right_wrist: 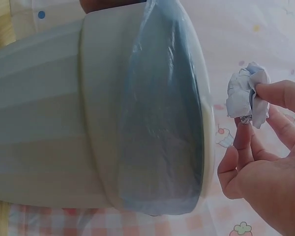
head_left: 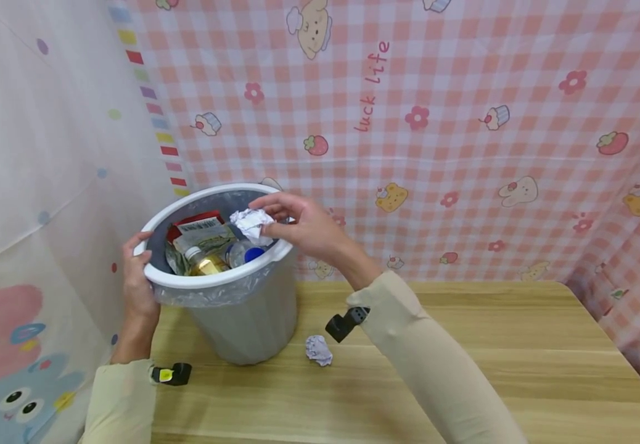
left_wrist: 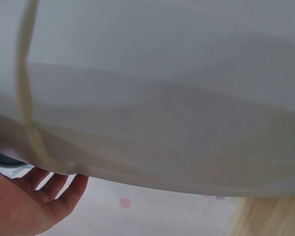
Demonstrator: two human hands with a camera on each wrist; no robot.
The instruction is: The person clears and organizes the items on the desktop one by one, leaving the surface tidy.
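Wooden desk (head_left: pixel 464 370) fills lower right of frame. Second crumpled paper ball (head_left: pixel 318 349) lies on desk, lower centre. Pink checked cloth (head_left: pixel 464 154) with cartoon prints hangs behind, upper right. White cartoon curtain (head_left: pixel 37 185) at left.

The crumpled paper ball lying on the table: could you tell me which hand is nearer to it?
Neither clearly. The right hand is over the bin; the left hand grips its rim; the paper ball lies below.
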